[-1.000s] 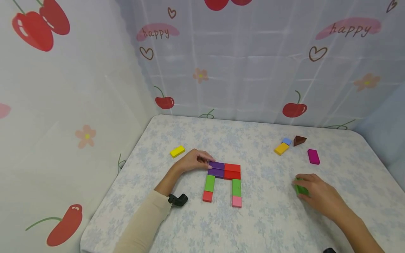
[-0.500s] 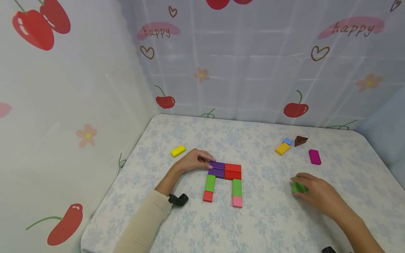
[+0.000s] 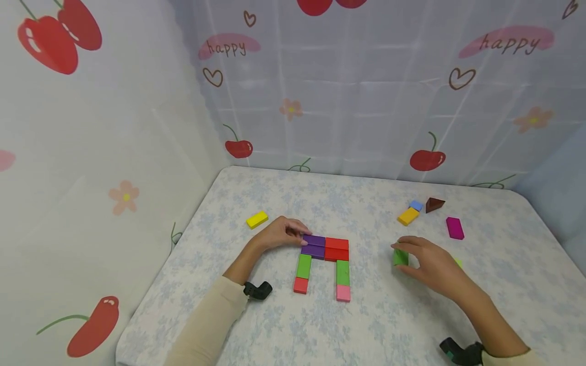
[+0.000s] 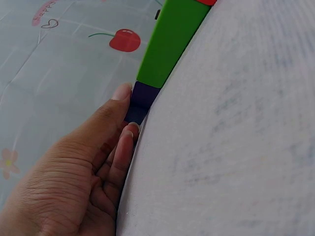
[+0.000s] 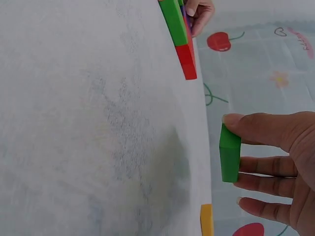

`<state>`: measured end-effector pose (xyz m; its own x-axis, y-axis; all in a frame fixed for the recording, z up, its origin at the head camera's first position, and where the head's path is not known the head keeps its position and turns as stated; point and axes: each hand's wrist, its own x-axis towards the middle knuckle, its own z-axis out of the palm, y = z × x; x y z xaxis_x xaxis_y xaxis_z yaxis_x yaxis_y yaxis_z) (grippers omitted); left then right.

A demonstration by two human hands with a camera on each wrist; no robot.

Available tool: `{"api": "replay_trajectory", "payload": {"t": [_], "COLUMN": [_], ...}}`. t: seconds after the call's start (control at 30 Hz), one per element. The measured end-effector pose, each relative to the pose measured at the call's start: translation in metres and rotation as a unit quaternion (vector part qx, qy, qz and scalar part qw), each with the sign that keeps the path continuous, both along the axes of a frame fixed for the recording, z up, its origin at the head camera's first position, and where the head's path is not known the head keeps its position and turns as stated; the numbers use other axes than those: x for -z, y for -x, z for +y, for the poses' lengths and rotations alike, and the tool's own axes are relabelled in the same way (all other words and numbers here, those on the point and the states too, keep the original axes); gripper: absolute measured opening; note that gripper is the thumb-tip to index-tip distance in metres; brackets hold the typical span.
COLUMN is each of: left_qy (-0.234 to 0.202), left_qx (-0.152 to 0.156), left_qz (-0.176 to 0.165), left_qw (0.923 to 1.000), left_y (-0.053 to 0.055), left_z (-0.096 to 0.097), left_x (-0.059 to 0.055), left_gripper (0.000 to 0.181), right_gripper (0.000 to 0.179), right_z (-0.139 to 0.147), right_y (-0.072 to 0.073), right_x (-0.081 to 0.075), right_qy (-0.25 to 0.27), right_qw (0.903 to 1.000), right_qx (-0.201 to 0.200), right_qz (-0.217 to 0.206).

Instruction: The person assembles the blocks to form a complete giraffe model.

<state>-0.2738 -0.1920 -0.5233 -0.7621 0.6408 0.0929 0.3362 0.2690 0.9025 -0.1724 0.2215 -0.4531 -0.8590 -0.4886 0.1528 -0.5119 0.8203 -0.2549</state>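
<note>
My left hand (image 3: 280, 233) pinches the left end of the purple blocks (image 3: 313, 246) with thumb and fingers; the left wrist view shows the thumb against their purple end (image 4: 144, 94). Two red blocks (image 3: 337, 249) lie against the purple ones. Below them extend two columns: a green block (image 3: 303, 266) with a small red block (image 3: 300, 285), and another green block (image 3: 342, 273) with a pink block (image 3: 343, 293). To the right, my right hand (image 3: 430, 265) holds a green block (image 3: 400, 257) between thumb and fingers, raised above the tabletop in the right wrist view (image 5: 230, 155).
A yellow block (image 3: 257, 219) lies behind my left wrist. At the back right are an orange block (image 3: 408, 216), a blue block (image 3: 416, 205), a brown triangular block (image 3: 434, 205) and a magenta block (image 3: 455, 228). A light green piece (image 3: 458, 262) is mostly hidden behind my right hand.
My right hand has lifted the green block and carried it left toward the arranged blocks, exposing part of a light green piece behind the hand. The left hand stays in place.
</note>
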Motion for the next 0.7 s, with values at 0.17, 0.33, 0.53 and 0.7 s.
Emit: {"api": "replay_trajectory", "payload": {"t": [0.17,0.33,0.53,0.7], "left_qy": [0.0,-0.001,0.002,0.001], "left_qx": [-0.001,0.003,-0.001,0.0], "left_qz": [-0.004,0.004,0.005,0.003], "left_qw": [1.0,1.0,1.0,1.0], "left_y": [0.001,0.002,0.003,0.002], "left_z": [0.0,0.0,-0.001,0.0], "left_x": [0.001,0.002,0.003,0.004], "left_gripper": [0.026,0.026,0.026,0.026], "right_gripper": [0.049,0.046,0.047,0.048], "right_z": [-0.016,-0.027,-0.041,-0.051], "right_y": [0.015,0.03,0.048,0.058], "right_x": [0.001,0.003,0.007,0.011], "right_qy": [0.006,0.017,0.028,0.032], "right_qw": [0.9998,0.9994,0.9984,0.9973], "right_qx": [0.001,-0.01,-0.009,-0.013], "right_qz": [-0.018,-0.027,-0.047,-0.065]}}
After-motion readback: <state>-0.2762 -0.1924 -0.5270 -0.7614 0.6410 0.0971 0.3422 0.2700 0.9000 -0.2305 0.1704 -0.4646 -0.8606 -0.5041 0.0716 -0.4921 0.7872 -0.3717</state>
